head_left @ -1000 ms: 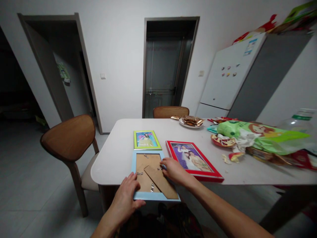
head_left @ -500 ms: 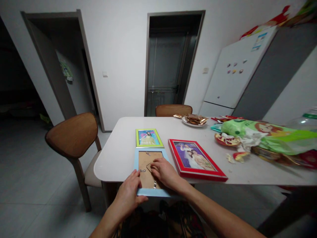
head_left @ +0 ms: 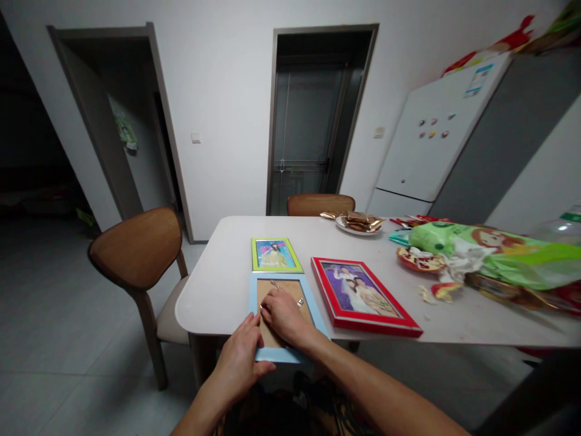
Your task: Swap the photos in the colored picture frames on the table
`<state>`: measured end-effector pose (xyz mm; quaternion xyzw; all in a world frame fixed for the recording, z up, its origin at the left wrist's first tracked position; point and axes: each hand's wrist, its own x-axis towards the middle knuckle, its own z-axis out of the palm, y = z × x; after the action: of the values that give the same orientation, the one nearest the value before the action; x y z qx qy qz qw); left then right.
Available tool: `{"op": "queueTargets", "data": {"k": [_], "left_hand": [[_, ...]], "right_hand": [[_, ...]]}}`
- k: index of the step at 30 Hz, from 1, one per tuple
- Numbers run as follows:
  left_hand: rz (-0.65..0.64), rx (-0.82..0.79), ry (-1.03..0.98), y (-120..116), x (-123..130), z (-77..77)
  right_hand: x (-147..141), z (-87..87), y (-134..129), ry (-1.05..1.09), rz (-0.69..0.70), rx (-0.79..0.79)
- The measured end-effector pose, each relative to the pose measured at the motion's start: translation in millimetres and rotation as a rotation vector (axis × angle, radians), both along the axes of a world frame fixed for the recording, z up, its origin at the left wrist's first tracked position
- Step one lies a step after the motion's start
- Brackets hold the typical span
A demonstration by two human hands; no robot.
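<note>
A light blue frame (head_left: 282, 355) lies back side up at the table's near edge, its brown backing board (head_left: 267, 336) showing with small metal clips. My left hand (head_left: 242, 354) grips the frame's lower left edge, thumb on the near rim and fingers on the left side. Over the board, my right hand (head_left: 284, 316) has its fingers pressed together near the left clip; what they pinch is too small to make out. A green frame (head_left: 276, 254) with a picture touches the blue one's far side. To the right lies a thick red frame (head_left: 363, 297), picture up.
On the white table (head_left: 206, 281), a plate of wrapped snacks (head_left: 358, 223) stands at the back. Cut fruit (head_left: 420, 260), peel and a green bag (head_left: 512, 248) lie at the right. A wooden chair (head_left: 140, 248) stands left, another (head_left: 320, 204) behind.
My right hand has moved left across the board to the left clip, uncovering a clip on the right side. My left hand stays on the frame. The view has shifted slightly.
</note>
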<state>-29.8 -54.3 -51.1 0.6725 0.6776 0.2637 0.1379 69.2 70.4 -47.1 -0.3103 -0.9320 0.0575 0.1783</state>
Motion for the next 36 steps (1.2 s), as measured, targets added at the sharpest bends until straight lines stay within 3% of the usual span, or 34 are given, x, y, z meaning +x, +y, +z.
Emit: {"op": "queueTargets", "data": {"k": [3, 7, 9, 11, 16, 19, 28, 36], "left_hand": [[-0.011, -0.004, 0.010, 0.1, -0.4, -0.2], [-0.021, -0.016, 0.012, -0.1, -0.1, 2.6], [-0.017, -0.024, 0.002, 0.2, -0.2, 3.2], [-0.014, -0.026, -0.013, 0.8, -0.7, 2.8], [-0.015, -0.041, -0.021, 1.9, -2.4, 2.3], [-0.021, -0.038, -0.011, 1.8, -2.2, 4.4], [0.004, -0.015, 0.011, 2.6, 0.2, 1.3], [0.014, 0.001, -0.009, 1.8, -0.1, -1.0]], "right_hand": [[3.9, 0.0, 14.2, 0.040, -0.026, -0.027], [5.7, 3.6, 32.3, 0.034, -0.199, -0.042], [6.0, 6.9, 34.1, 0.005, -0.219, -0.072], [10.0, 11.6, 30.5, 0.003, -0.136, -0.110], [43.1, 22.8, 13.5, -0.048, 0.227, -0.311], [62.2, 24.3, 6.1, -0.091, 0.286, -0.430], [62.4, 20.2, -9.2, 0.048, 0.193, -0.379], [60.5, 10.4, -5.7, 0.108, 0.009, -0.258]]}}
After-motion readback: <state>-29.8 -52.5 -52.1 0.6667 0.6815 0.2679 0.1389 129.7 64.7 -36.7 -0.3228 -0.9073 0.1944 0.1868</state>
